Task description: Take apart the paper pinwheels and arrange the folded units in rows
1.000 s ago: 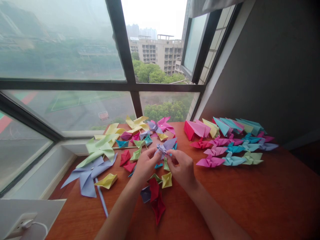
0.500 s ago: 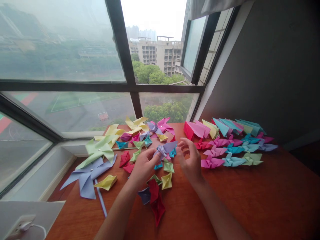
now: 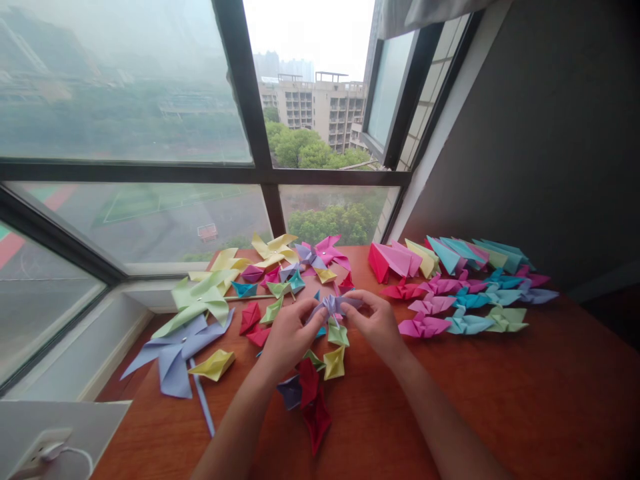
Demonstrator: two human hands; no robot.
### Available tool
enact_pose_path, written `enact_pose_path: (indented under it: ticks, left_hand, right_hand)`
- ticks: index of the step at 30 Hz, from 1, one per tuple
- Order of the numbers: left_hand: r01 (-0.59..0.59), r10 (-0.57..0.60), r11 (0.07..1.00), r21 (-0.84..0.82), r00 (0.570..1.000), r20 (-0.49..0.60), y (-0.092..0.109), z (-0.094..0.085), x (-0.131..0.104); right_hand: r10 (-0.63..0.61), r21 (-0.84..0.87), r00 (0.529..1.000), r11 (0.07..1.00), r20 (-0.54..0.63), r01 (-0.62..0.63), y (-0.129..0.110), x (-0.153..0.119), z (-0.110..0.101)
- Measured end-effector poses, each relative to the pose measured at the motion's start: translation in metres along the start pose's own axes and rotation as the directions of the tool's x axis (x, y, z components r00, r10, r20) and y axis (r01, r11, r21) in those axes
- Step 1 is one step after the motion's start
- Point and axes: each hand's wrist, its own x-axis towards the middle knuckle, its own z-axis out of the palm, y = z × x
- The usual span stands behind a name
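We get daylight from the window (image 3: 263, 175) at eleven o'clock, the sky (image 3: 310, 33) at twelve burnt white. At two, we find the wall (image 3: 550, 147) dim.

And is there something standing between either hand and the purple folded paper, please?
Nothing visible is: the left hand and right hand both hold the purple folded paper, from opposite sides. The light green paper piece appears just below it in the picture, not between.

Head-worn view, forward and down
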Motion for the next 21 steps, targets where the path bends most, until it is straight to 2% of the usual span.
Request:
enact_pose_path:
  ticks: [4,7,9,11,13,15,18,21]
  left_hand:
    - [-0.015,0.016,0.999,0.045,1.0,-0.022,0.0,0.002,-0.001]
    - [-0.015,0.018,0.997,0.078,0.999,-0.038,-0.001,0.003,-0.001]
    - [-0.012,0.021,0.992,0.124,0.997,-0.069,-0.002,0.004,-0.001]
    - [-0.001,0.029,0.977,0.214,0.992,-0.126,-0.003,0.005,-0.001]
    - [0.01,0.055,0.942,0.335,0.981,-0.185,-0.002,0.007,-0.002]
    - [-0.003,0.105,0.898,0.44,0.973,-0.208,-0.002,0.01,-0.004]
    - [-0.051,0.174,0.842,0.537,0.968,-0.18,0.0,0.014,-0.005]
    - [-0.075,0.208,0.795,0.602,0.966,-0.154,0.001,0.016,-0.006]
  right_hand:
    - [-0.024,-0.088,0.999,0.996,0.044,0.028,0.006,0.001,0.001]
    - [-0.138,-0.245,0.99,0.96,0.003,0.135,0.004,0.001,0.0]
    - [-0.266,-0.378,0.962,0.898,-0.06,0.225,0.0,0.001,-0.001]
    - [-0.39,-0.492,0.913,0.822,-0.12,0.286,-0.004,-0.001,-0.002]
    - [-0.456,-0.545,0.881,0.775,-0.13,0.321,-0.008,-0.003,-0.002]
    - [-0.462,-0.548,0.885,0.756,-0.061,0.357,-0.01,-0.007,-0.001]
    - [-0.44,-0.559,0.897,0.733,0.047,0.388,-0.009,-0.012,0.004]
    - [-0.444,-0.604,0.895,0.699,0.054,0.383,-0.006,-0.014,0.007]
